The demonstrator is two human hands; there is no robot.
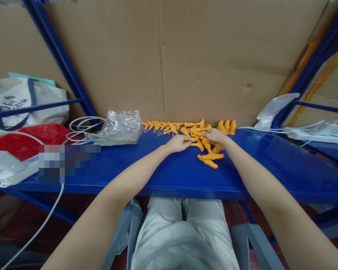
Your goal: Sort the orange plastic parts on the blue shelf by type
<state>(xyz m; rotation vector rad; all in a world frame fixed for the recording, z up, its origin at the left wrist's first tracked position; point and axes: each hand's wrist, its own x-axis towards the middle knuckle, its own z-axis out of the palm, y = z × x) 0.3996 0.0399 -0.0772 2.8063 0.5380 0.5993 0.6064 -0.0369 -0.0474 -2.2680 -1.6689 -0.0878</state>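
One orange handle [198, 144], mid-frame | pinched in left hand [177, 144] | right hand [215, 136] grip: cannot tell | corkscrews [173, 128] rowed, likely against tangling

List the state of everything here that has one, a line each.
Left bare hand, at orange plastic pile, grip unclear.
Right bare hand, also at the pile, grip unclear.
Orange-handled metal spirals, laid in a row.
Three orange plastic pieces at back right, standing upright.
Front orange T-shaped plastic pieces, lying down, overlapping.
Clear plastic bag, crumpled.
Thin white cable, loosely coiled.
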